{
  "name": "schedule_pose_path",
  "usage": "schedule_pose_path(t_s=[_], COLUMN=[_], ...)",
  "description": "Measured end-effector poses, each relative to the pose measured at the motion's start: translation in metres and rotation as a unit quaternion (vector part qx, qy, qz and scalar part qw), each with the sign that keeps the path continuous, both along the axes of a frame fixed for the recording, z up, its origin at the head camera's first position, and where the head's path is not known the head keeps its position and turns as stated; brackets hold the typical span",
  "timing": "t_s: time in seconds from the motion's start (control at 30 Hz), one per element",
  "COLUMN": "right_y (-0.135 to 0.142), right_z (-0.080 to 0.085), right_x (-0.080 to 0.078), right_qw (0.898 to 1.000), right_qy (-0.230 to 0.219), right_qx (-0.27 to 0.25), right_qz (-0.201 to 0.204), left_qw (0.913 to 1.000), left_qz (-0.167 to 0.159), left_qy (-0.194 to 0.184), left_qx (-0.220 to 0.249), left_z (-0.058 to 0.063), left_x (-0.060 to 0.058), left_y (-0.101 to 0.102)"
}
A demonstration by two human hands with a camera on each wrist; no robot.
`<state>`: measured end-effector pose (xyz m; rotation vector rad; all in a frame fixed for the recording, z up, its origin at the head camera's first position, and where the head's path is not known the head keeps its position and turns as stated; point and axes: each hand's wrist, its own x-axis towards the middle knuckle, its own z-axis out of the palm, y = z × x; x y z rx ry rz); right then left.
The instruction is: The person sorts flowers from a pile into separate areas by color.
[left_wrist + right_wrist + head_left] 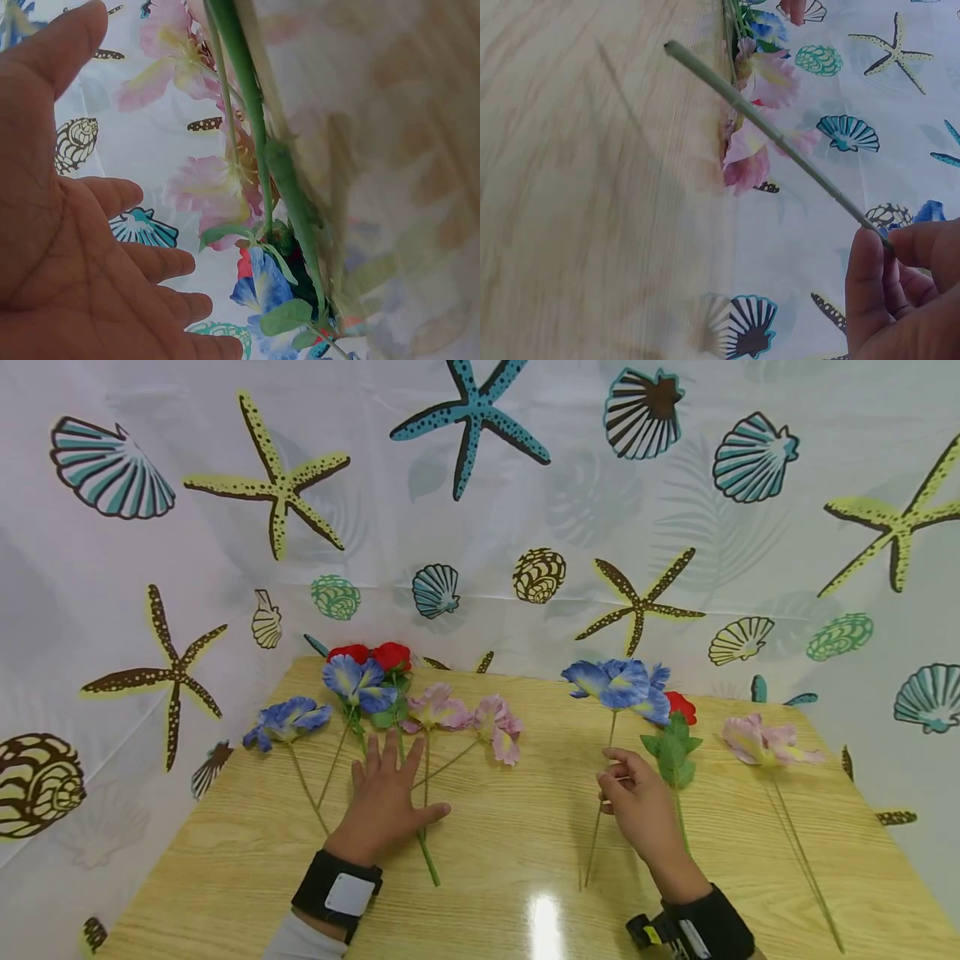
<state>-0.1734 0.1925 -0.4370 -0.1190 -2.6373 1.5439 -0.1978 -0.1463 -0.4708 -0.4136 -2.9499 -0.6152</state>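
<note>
My right hand (637, 797) pinches the thin green stem (780, 139) of a blue artificial iris (613, 682) between thumb and fingers. In the right wrist view the stem's lower end points away from the hand, above the table. Fingers spread and straight, my left hand (386, 797) is over the stems of the left-hand flowers. Around it are a blue iris (358, 685), another blue flower (288, 720) further left, red roses (392, 656) at the back and pink flowers (498, 728) to the right. The left wrist view shows its palm beside green stems (251, 97).
Right of my right hand lie a red rose (681, 707) with green leaves and a pink flower (765, 742) with a long stem. Another blue flower overlaps the held iris. The wooden table (517, 835) meets a white curtain (495, 527) printed with starfish and shells.
</note>
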Motion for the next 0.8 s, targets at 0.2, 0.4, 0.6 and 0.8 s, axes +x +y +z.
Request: schedule_pose_path(t_s=[0.2, 0.4, 0.6, 0.8], right_y=[0.013, 0.024, 0.032, 0.035], right_z=[-0.004, -0.012, -0.018, -0.022], right_x=[-0.007, -0.015, -0.019, -0.022], right_qw=[1.0, 0.997, 0.991, 0.988], right_qy=[-0.021, -0.035, -0.047, -0.068], right_qx=[0.018, 0.06, 0.12, 0.136], right_qz=[0.004, 0.021, 0.028, 0.036], left_qw=[0.9998, 1.0, 0.9998, 0.9991], left_qz=[0.011, 0.008, -0.016, -0.026], left_qy=[-0.003, -0.003, -0.008, -0.031], left_qx=[-0.018, -0.002, 0.008, 0.012], left_z=[0.0, 0.001, 0.0, 0.002], left_x=[-0.001, 0.0, 0.001, 0.003], left_y=[-0.004, -0.005, 0.003, 0.013])
